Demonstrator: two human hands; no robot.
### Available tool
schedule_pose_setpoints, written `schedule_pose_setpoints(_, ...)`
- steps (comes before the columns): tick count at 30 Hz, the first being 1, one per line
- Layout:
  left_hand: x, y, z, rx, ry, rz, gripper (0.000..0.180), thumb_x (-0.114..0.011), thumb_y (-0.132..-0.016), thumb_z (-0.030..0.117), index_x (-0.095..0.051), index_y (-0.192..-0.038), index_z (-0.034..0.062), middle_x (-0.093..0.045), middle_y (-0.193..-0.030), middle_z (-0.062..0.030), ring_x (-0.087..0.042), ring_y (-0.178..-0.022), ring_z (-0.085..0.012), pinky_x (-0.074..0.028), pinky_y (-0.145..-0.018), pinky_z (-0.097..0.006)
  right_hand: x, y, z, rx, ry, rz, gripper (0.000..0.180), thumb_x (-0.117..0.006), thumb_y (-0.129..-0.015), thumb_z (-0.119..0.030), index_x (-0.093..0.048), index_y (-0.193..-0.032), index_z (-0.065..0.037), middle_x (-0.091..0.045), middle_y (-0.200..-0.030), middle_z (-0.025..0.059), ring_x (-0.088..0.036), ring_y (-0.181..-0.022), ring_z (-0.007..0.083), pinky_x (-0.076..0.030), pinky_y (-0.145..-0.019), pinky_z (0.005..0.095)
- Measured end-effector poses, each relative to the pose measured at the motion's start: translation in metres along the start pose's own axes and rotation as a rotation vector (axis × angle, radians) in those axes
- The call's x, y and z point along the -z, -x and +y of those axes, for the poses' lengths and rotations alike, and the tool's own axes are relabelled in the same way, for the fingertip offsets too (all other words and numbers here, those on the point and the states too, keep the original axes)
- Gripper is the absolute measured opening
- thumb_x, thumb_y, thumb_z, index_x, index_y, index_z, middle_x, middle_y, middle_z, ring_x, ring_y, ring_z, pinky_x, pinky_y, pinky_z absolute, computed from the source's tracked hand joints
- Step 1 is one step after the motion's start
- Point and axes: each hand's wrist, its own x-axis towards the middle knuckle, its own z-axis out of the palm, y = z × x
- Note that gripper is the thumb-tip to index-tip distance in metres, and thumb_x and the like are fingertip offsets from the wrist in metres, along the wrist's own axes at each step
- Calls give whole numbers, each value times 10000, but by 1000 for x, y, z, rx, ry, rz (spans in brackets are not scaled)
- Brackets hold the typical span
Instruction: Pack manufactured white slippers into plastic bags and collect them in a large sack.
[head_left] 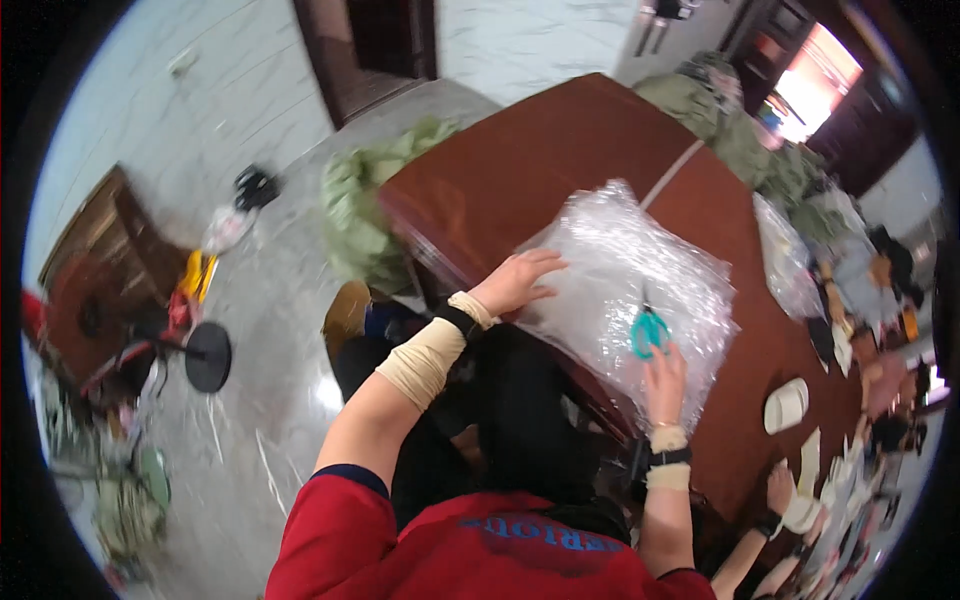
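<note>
A stack of clear plastic bags or film [610,270] lies on the brown table in front of me. My left hand [515,285] rests at its left edge, fingers spread and holding nothing. Scissors with teal handles [650,332] are over the plastic, blades pointing away from me. At the handles' near end, the fingertips of my right hand [665,385] grip them. Both wrists carry beige wraps with black bands.
The brown table [520,150] extends away and right. White pads [787,405] and a co-worker's hand [780,487] are at its right. Green sacks [365,200] stand beside the far left edge. A round black base [208,357] stands on the left floor.
</note>
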Motion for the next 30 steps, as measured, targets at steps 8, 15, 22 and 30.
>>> schedule_pose_setpoints(8, 105, 122, 21, 439, 131, 642, 273, -602, -921, 111, -623, -1183, 38, -675, -1099, -92, -630, -982, -202, -483, -841, -309, 29, 4, -39, 54, 4, 45, 269, -548, -901, -42, -621, -1160, -37, -503, -1307, 171, -481, -1214, 343, -391, -1014, 420)
schedule_pose_setpoints(15, 43, 256, -39, 780, 79, 476, 255, -637, -874, 153, -636, -1096, 29, -656, -1054, -161, -634, -1008, -311, -497, -862, -351, 19, -42, -105, 158, -40, -127, 232, -542, -895, -23, -638, -1105, -41, -535, -1247, 157, -524, -1148, 324, -412, -987, 402)
schedule_pose_setpoints(22, -33, 348, -50, 858, -294, -89, 437, -621, -886, 347, -557, -1282, 173, -428, -1441, -61, -293, -1400, -291, -237, -1095, -603, -50, -103, -164, 532, 195, -725, 765, -739, -765, -159, -373, -1420, -12, -362, -1470, 224, -325, -1370, 381, -307, -1116, 423)
schedule_pose_setpoints(30, -82, 455, -160, 1622, 547, 528, 632, -349, -925, 626, -380, -1459, 289, -179, -1593, -8, -51, -1470, -360, -22, -1030, -773, -98, -148, -221, 549, 283, -832, 897, -745, -756, -163, -232, -1472, 8, -180, -1540, 250, -185, -1427, 413, -251, -1159, 428)
